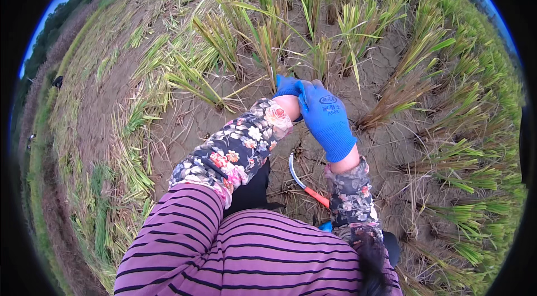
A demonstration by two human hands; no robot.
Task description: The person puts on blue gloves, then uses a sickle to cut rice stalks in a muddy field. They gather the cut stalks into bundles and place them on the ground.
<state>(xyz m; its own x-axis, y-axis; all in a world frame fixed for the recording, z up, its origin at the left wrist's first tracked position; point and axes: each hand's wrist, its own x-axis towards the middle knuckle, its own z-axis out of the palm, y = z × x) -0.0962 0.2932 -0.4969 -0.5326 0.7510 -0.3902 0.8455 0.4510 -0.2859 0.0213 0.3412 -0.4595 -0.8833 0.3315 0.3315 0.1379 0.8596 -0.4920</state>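
Note:
My left hand (288, 86), in a blue glove, lies partly behind my right, with its wrist bare between the glove and a floral sleeve. Over it rests my right hand (325, 105), in a matching blue knit glove, its fingers bent around or against the left one. The fingertips of both are hidden, so whether anything is between them does not show. Below the hands, a sickle (298, 176) with a curved metal blade and an orange-red handle lies on the soil. A bit of blue material (326, 226) shows beside my right sleeve.
Clumps of cut plant stubble (319, 57) stand just ahead of the hands, and denser clumps (465, 157) stand on the right. Cut green and yellow stalks (134, 157) lie on the ground at the left. A dark figure (58, 82), likely a person, is far off at the left edge.

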